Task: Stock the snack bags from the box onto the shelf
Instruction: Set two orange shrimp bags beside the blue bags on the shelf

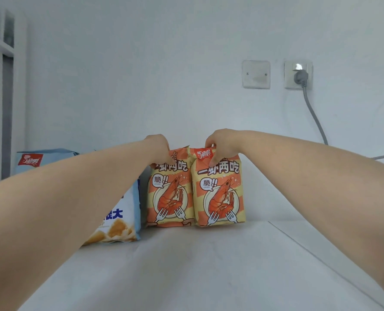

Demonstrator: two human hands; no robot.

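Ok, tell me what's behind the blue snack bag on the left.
Behind the blue snack bag stands another blue bag, only its top showing. The left forearm covers everything lower.

Single head view only. You looked forward and slightly down along the white shelf (186, 265) toward the far wall (164, 63), close enough that both forearms filled the near corners.

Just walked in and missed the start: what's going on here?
A person is stocking snacks on a white shelf. The left hand pinches the top of one orange-and-yellow shrimp-print snack bag; the right hand pinches the top of its twin. Both stand upright, side by side. A blue-and-white snack bag stands to their left.
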